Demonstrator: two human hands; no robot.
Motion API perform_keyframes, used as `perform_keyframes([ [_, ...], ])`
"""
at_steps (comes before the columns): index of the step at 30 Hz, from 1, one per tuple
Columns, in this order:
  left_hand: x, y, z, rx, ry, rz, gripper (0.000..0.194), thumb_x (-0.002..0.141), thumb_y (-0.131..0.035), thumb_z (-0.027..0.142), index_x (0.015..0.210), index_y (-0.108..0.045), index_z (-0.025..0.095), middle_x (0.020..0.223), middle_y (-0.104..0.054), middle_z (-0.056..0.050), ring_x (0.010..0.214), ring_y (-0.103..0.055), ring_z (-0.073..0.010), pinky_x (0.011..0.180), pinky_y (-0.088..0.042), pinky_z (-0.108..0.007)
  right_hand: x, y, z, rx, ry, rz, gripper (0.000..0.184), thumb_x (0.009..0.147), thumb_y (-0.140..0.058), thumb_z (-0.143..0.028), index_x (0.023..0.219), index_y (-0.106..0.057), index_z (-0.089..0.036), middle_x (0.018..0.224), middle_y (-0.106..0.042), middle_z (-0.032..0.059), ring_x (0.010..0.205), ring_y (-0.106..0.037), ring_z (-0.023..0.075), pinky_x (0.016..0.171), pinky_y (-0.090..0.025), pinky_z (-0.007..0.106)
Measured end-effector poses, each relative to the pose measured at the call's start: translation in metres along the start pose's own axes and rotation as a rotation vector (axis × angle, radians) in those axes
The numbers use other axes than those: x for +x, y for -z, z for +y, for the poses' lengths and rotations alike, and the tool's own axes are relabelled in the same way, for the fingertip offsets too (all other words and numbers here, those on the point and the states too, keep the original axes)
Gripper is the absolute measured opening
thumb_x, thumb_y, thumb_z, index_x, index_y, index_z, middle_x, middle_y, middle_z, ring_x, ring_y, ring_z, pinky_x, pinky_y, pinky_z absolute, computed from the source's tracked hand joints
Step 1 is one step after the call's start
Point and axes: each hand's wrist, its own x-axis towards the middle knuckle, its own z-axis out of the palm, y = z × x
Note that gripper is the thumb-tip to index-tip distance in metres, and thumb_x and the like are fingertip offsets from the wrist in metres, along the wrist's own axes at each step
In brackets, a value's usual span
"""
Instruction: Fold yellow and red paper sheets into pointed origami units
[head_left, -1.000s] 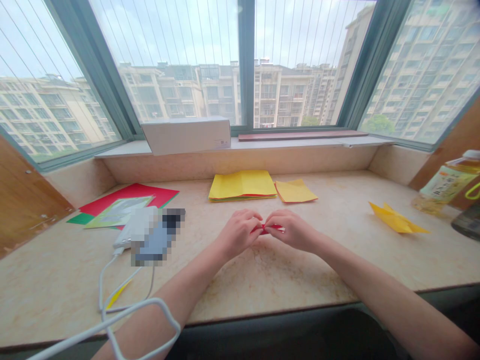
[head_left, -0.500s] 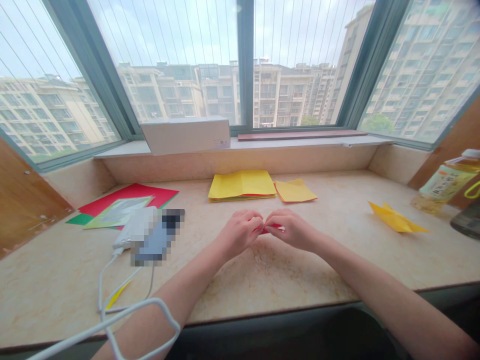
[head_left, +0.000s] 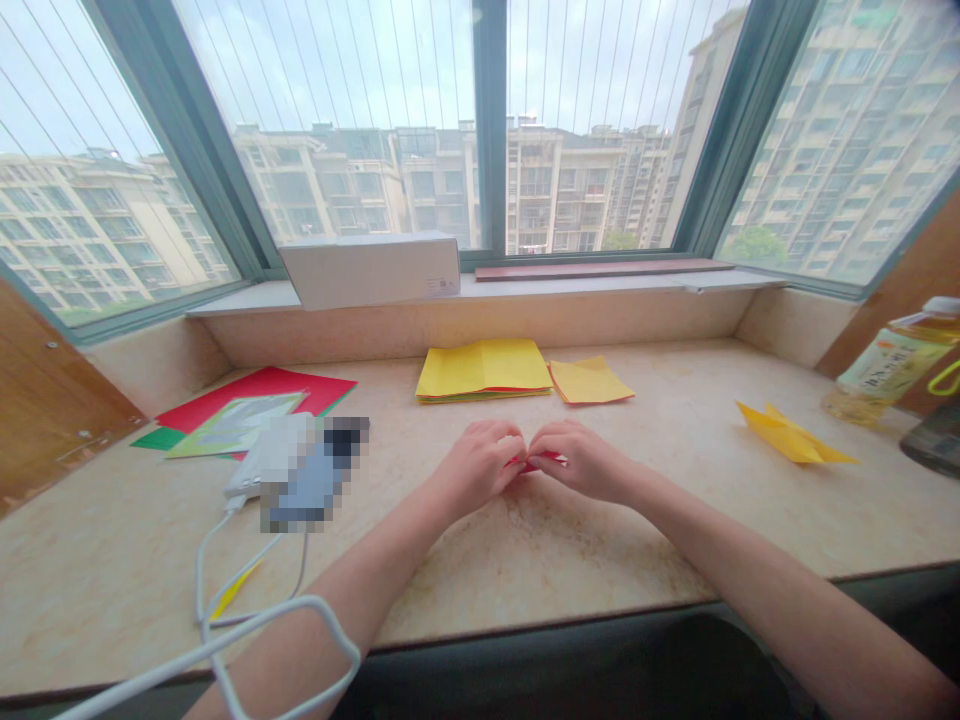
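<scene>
My left hand [head_left: 478,465] and my right hand [head_left: 577,461] meet at the middle of the marble sill, fingertips pinching a small folded piece of red paper [head_left: 534,462]. Most of that paper is hidden by my fingers. Just beyond my hands lie a stack of yellow paper [head_left: 484,370] and a loose yellow square [head_left: 589,381]. Farther right, apart from both hands, sits a folded yellow paper shape [head_left: 791,435].
Red and green sheets [head_left: 255,390] lie at the left, partly under a white device [head_left: 277,455] and a pixelated object [head_left: 311,475]. A white cable [head_left: 225,620] runs over my left forearm. A white box [head_left: 371,270] stands on the ledge; a bottle [head_left: 885,365] stands at the right.
Less of the red paper shows between my fingers than a second ago. My hands stay almost in place, still pressed together around it.
</scene>
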Motion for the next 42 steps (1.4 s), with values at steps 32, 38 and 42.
perform_keyframes([
  [32,0.0018,-0.0031,0.0001,-0.122,0.093,0.071,0.006,0.086,-0.066,0.020,0.081,-0.069,0.019,0.095,-0.071,-0.005,0.091,-0.065,-0.0210,0.085,-0.046,-0.036,-0.0006,0.0002,0.0032,-0.035,0.035,0.027,0.015,0.095,-0.058,-0.023,0.089,-0.071,-0.021,0.091,-0.074,0.0048,0.086,-0.066,0.0187,0.081,-0.045,0.032],
  [38,0.0037,0.0031,0.0047,-0.086,0.075,0.062,0.013,0.092,-0.059,0.023,0.083,-0.069,0.019,0.094,-0.072,-0.005,0.092,-0.063,-0.0212,0.087,-0.045,-0.037,0.0001,0.0008,0.0035,-0.059,0.023,0.033,0.014,0.094,-0.060,-0.025,0.089,-0.072,-0.022,0.091,-0.074,0.0038,0.085,-0.066,0.0184,0.081,-0.044,0.032],
  [42,0.0033,0.0042,0.0049,-0.027,0.069,0.044,0.013,0.092,-0.058,0.021,0.083,-0.067,0.018,0.094,-0.071,-0.006,0.092,-0.063,-0.0216,0.088,-0.045,-0.038,0.0006,0.0006,0.0033,-0.078,0.015,0.036,0.014,0.094,-0.060,-0.025,0.087,-0.072,-0.021,0.089,-0.074,0.0036,0.085,-0.066,0.0186,0.080,-0.043,0.032],
])
